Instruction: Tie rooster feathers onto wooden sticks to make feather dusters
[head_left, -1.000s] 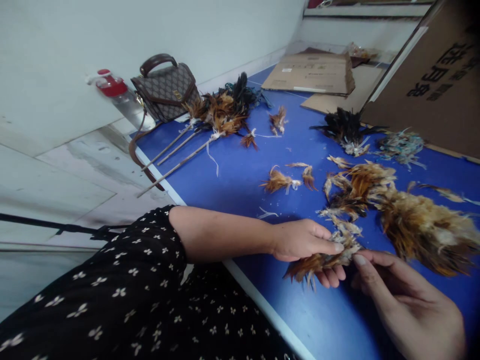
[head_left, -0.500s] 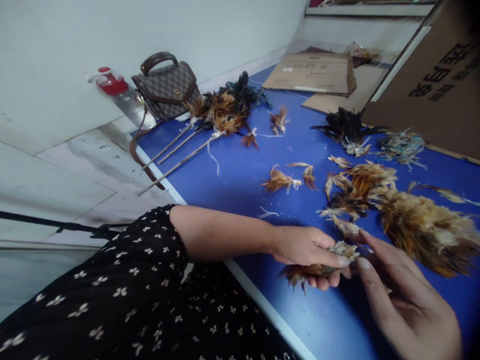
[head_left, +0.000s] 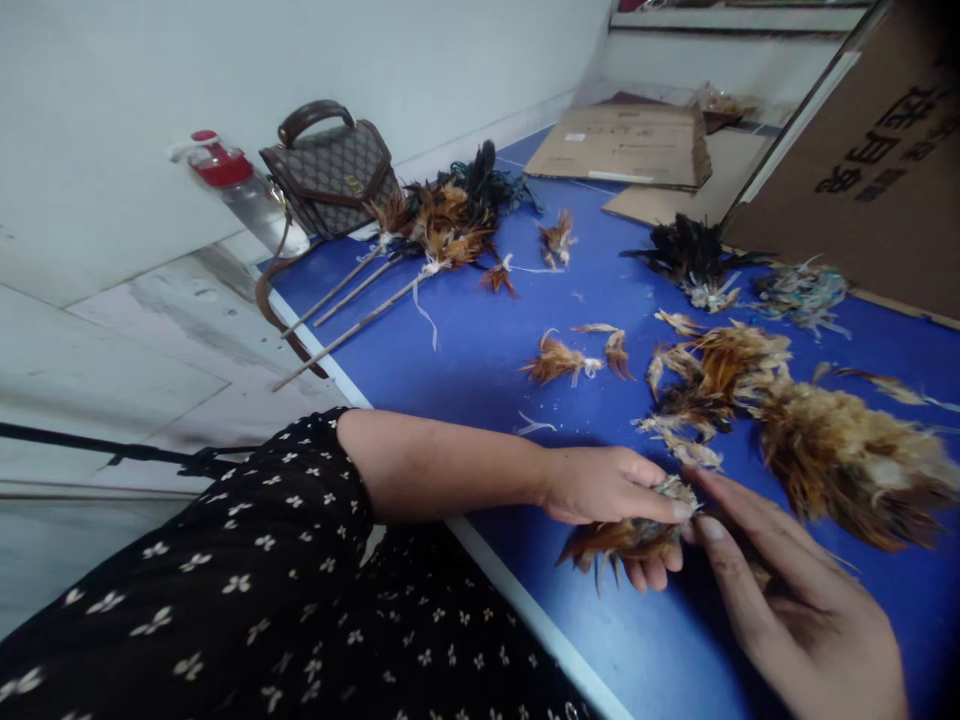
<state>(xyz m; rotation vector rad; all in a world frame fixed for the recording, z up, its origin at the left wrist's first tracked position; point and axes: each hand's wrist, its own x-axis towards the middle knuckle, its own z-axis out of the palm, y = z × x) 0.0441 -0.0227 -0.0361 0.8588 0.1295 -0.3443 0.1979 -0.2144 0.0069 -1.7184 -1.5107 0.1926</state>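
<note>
My left hand (head_left: 626,500) is closed round a small bunch of brown feathers (head_left: 626,542), its thumb pressing on the pale quill ends. Close beside those quills is my right hand (head_left: 795,590), with thumb and forefinger curved toward the bunch. Something feathery shows faintly in the shadow of its palm, too dark to make out. Beyond the hands lies a large pile of tan and brown feathers (head_left: 855,450). Small tied tufts, one of them orange-brown (head_left: 556,360), rest on the blue table (head_left: 480,370).
Feather dusters with thin sticks (head_left: 360,325) lie at the back left by a patterned handbag (head_left: 334,180) and a bottle (head_left: 247,200). Black feathers (head_left: 686,255), stringy scraps (head_left: 802,292), flat cardboard (head_left: 622,145) and a large carton (head_left: 862,190) are at the back right.
My right hand has shifted slightly left, closer to the quill ends. The feathers in my left hand are spread wider and show more below the palm.
</note>
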